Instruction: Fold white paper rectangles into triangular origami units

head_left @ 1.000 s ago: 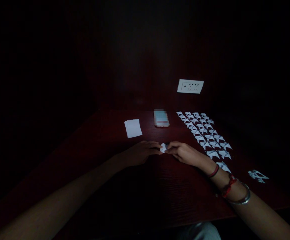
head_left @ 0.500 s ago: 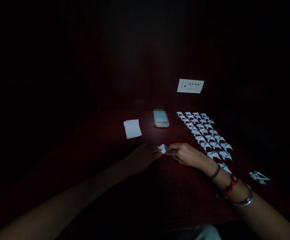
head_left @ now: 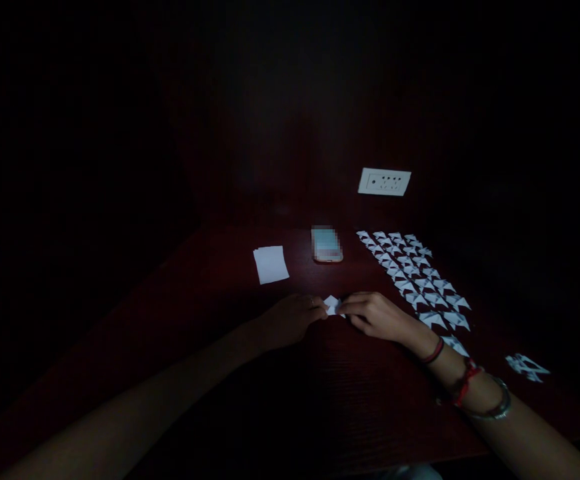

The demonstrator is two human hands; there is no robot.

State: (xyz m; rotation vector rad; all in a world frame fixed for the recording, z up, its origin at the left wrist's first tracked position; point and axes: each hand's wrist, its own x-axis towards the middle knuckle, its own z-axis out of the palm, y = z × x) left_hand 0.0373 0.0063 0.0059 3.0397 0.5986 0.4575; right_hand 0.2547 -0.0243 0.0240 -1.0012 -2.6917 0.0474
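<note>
Near the middle of the dark red table, a small white folded paper lies between my hands. My left hand pinches its left side, with the fingers closed. From the other side my right hand presses its fingertips onto the right part of the paper. Shadow hides the finer detail of the fingers and folds. Beyond my left hand rests a stack of square white paper sheets. Folded white paper pieces stand in rows past my right hand.
A phone with a blurred-out screen lies behind the folded paper. To the far right is a little heap of paper scraps. A white wall socket sits on the dark back wall. The surroundings are very dark.
The whole view has shifted slightly, so things appear lower and a bit further right. The right fingers have moved slightly on the folded paper, and more of the paper shows.
</note>
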